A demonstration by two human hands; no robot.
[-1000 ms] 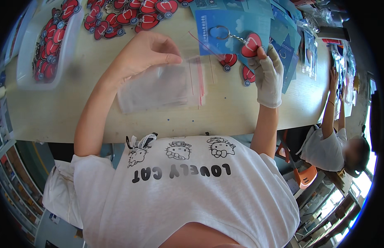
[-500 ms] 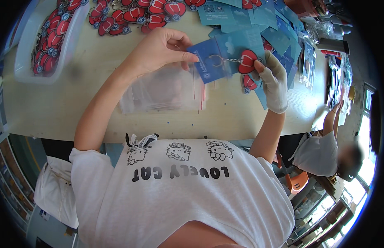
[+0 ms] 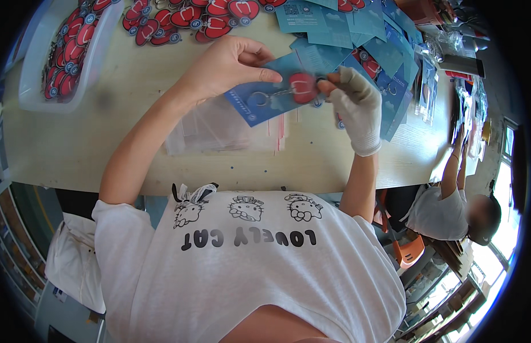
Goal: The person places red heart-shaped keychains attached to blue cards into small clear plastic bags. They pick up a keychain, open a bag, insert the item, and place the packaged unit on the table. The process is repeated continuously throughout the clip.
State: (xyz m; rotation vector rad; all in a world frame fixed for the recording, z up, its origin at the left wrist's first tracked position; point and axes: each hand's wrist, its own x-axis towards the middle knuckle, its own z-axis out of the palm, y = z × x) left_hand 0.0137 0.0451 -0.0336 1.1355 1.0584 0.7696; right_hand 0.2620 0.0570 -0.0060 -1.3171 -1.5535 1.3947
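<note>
My bare left hand [image 3: 234, 66] pinches a blue printed card [image 3: 277, 108] between thumb and fingers, holding it tilted above the table. A red heart-like keychain [image 3: 302, 88] lies across the front of the card, its metal ring and short chain stretched toward the card's lower left part. My right hand [image 3: 358, 108], in a white glove with bare fingertips, grips the keychain at its small round end. Whether the ring is fastened to the card I cannot tell. Below the card lies a stack of clear plastic bags [image 3: 211, 128], partly hidden by my left forearm.
Many red keychains [image 3: 211, 26] lie heaped at the back; more fill a translucent tub [image 3: 94, 74] at the left. Blue cards [image 3: 328, 28] are spread at the back right, a keychain [image 3: 369, 67] among them. Another person [image 3: 440, 211] works at the far right beside an orange chair [image 3: 409, 251].
My right hand has moved left with the keychain, which now lies further over the card. The card has shifted left and its lower corner has dropped.
</note>
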